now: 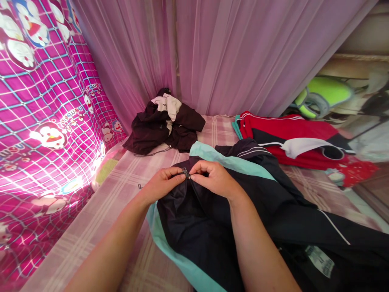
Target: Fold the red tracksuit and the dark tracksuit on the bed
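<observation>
A black jacket with light teal panels [212, 215] lies spread on the bed in front of me. My left hand [165, 182] pinches one front edge of it, fingertips at a small dark zipper slider [186, 173]. Close against it, my right hand [214, 178] pinches the other edge beside the slider. The fingertips of both hands almost meet there. Whether the zipper's two sides are joined is too small to tell. A pale label [320, 259] shows on dark fabric at the lower right.
Behind the jacket sits a crumpled dark brown garment [164, 125] with a white part. Folded red and black clothing [291, 140] lies at the right. A checked sheet [106, 219] covers the bed. Purple curtains [206, 52] hang behind, and a pink patterned cloth [54, 101] hangs at the left.
</observation>
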